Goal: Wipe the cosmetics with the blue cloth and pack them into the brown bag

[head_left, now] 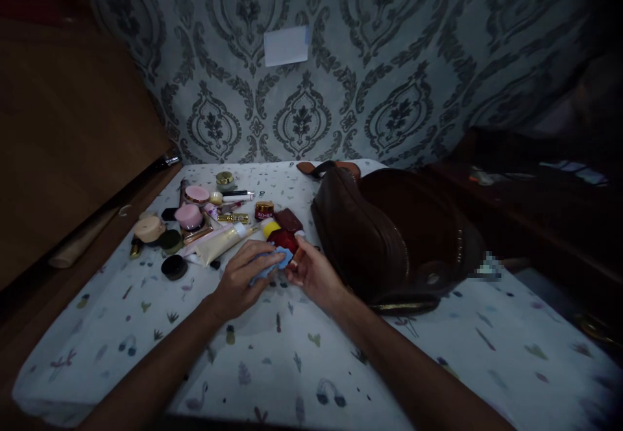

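My left hand [249, 270] is closed around a light blue piece with a wavy edge [283, 257]; I cannot tell whether it is cloth or sponge. Against it sits a dark red glossy container [283, 240], with the thumb of my right hand [315, 274] at its right side and the fingers curled below. Part of the container is hidden by the blue piece and my fingers. Just beyond lie a yellow cap [269, 226], a dark red flat case [288, 219] and a red jar with a gold lid [264, 209]. A cream tube [219, 244] rests left of my left hand.
A brown leather bag [389, 243] lies to the right of my hands. Several cosmetics, among them a pink-lidded jar [189, 215] and a black round jar [174, 267], cluster at the left. A patterned cloth [263, 366] covers the table. A wooden panel [73, 139] borders the left.
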A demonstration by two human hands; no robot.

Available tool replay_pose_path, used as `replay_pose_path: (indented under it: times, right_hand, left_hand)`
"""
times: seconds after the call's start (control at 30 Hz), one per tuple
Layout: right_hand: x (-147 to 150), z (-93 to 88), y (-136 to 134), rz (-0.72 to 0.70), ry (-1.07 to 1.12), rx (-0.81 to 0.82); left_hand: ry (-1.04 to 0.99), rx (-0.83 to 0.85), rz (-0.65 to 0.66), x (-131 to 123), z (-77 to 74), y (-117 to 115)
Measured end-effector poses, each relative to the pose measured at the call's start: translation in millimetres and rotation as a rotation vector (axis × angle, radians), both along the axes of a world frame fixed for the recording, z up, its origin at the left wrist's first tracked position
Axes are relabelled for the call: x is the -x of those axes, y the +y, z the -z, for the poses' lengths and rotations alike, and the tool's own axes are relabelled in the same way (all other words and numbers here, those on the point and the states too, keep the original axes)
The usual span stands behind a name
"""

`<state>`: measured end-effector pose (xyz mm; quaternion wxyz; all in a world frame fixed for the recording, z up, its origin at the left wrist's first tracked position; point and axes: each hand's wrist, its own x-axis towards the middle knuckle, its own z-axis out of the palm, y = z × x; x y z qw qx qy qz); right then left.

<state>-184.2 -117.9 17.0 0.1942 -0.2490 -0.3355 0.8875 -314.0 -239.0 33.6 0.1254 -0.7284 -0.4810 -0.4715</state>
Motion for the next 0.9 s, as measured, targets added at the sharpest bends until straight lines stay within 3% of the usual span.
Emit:
replay_pose_path:
  times: [0.17,0.33,0.5,0.67,0.8,0.9]
  right_hand:
    - [-0.7,3.3,-0.4,-0.052,0.041,-0.055]
    - [-0.3,3.7,-4.8,-0.093,0.107,-0.156]
    - [0.4,0.5,-8.8,0.021,0.15,-0.207]
    - [0.5,-0.2,-10.3,0.134,0.137,-0.327]
    - [0.2,3.6,-10.0,0.21,0.04,-0.586]
    - [0.5,6.3,-7.8,0.275,-0.037,-0.77]
  left_hand:
    - [-0.092,0.041,-0.017,0.5,-1.3,-0.3]
    - [-0.12,0.008,-0.136,4.2,5.1,3.7]
    - [-0.124,0.093,-0.25,6.3,9.3,6.0]
    - [-0.21,0.273,-0.276,8.2,5.4,6.5]
    - [-0.417,0.461,-0.253,7.5,0.3,7.1]
    - [-0.776,0.644,-0.135,5.8,2.9,8.7]
